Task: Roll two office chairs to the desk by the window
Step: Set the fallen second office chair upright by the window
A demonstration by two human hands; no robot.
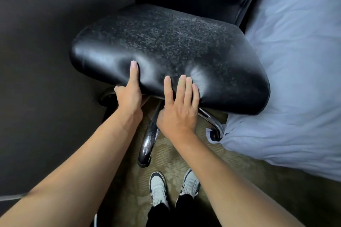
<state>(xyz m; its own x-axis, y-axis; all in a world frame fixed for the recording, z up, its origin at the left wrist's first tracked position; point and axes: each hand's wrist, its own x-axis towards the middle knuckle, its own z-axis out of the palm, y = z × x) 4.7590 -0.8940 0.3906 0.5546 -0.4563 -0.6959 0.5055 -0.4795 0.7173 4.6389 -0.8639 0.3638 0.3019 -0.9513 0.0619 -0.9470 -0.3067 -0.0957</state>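
A black leather office chair fills the middle of the head view, its worn seat facing me and its backrest rising at the top. My left hand grips the front edge of the seat, thumb on top and fingers hidden underneath. My right hand lies on the same front edge just to the right, fingers spread flat over the cushion. Chrome legs of the chair base with castors show under the seat. Only one chair is in view.
A bed with a pale blue-white duvet presses against the chair's right side, covering one castor. A dark wall or panel stands close on the left. My two feet in white sneakers stand on patterned carpet.
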